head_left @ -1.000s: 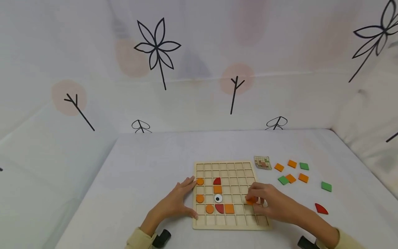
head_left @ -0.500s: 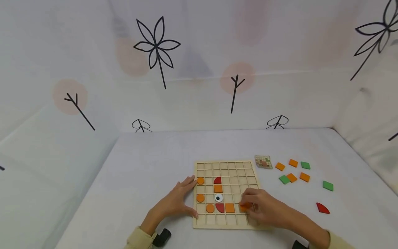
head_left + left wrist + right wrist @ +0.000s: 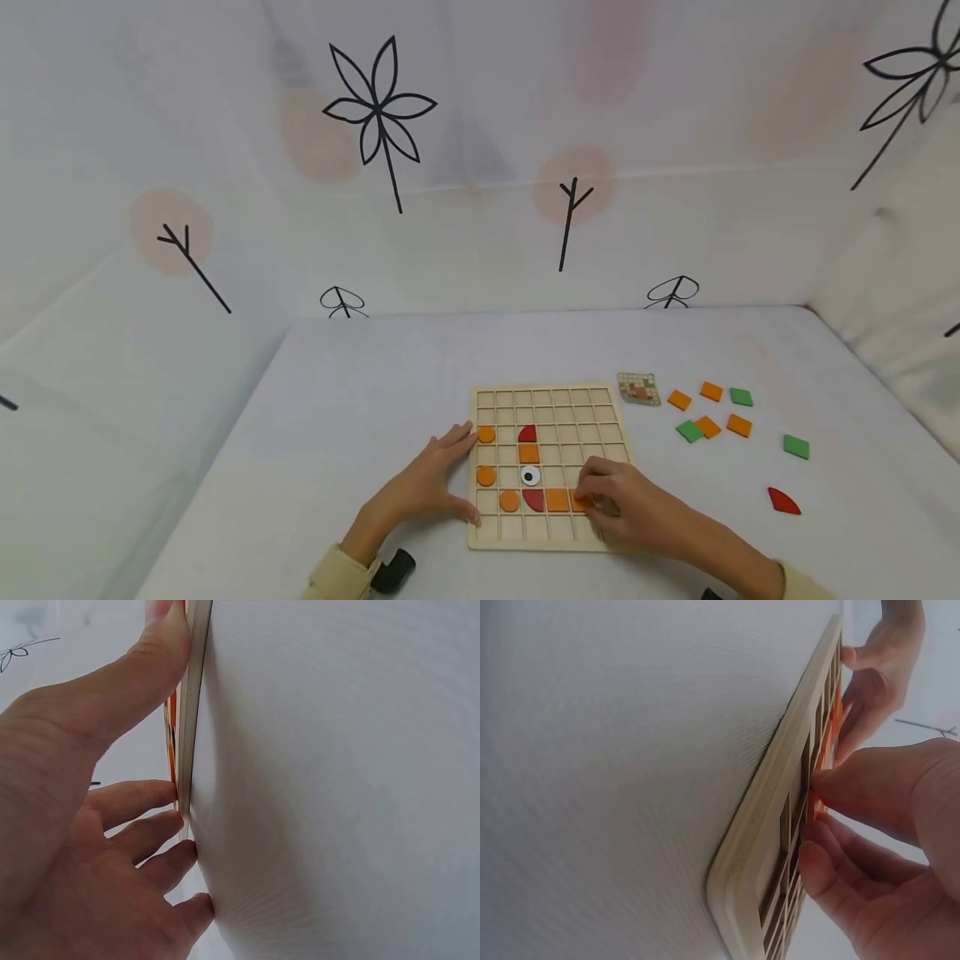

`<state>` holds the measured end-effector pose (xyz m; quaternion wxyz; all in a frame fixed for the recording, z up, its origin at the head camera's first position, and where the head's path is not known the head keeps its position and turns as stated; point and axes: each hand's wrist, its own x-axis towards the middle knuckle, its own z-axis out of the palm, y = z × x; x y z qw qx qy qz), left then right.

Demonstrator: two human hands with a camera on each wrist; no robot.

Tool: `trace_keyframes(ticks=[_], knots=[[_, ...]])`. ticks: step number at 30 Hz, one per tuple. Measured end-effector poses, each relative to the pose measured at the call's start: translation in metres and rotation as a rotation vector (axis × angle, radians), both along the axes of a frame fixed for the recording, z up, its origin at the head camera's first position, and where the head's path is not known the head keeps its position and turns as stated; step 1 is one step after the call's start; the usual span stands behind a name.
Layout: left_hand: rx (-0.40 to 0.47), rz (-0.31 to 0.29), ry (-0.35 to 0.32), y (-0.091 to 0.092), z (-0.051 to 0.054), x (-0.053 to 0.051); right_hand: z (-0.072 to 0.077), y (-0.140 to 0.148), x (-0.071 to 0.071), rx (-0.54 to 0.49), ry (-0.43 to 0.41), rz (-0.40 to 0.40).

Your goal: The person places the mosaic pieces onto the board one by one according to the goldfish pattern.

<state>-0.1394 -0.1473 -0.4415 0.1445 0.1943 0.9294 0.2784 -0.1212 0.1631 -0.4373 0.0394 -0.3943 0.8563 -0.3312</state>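
draped table enclosure; whether it belongs to a home, a studio or a lab cannot be told. a white-covered table [image 3: 360, 367] spreads toward 6 o'clock. pale, creased sheeting [image 3: 465, 250] rises behind it at 12 o'clock, flanked by a left panel [image 3: 112, 375] at 9 o'clock and a right panel [image 3: 885, 283] at 3. printed decoration: black-outlined flower [image 3: 377, 110] at 11 o'clock; twig [image 3: 197, 268] over a faded pink disc [image 3: 150, 212] near 9.
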Motion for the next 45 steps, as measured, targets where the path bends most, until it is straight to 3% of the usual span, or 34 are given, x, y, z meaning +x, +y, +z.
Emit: trace_keyframes(ticks=[4,9,16,22,27,35,45], knots=[[-0.009,0.002,0.005,0.000,0.001,0.002,0.000,0.001,0.000,-0.010,0.018,0.013],[-0.012,0.008,0.009,0.000,0.003,0.002,0.005,0.008,0.002,0.044,0.000,-0.030],[-0.008,0.007,0.003,0.001,0.004,0.003,0.016,0.036,0.003,0.127,0.012,-0.138],[-0.001,0.003,-0.004,0.002,0.002,0.002,0.022,0.067,-0.002,0.163,0.079,-0.233],[-0.001,0.008,-0.013,0.002,0.002,0.001,0.024,0.089,-0.010,0.172,0.135,-0.291],[-0.012,0.012,-0.005,0.000,0.001,0.002,0.022,0.119,-0.032,0.108,0.262,-0.258],[0.006,-0.002,0.004,-0.001,-0.001,0.000,0.018,0.149,-0.059,0.163,0.146,-0.300]])
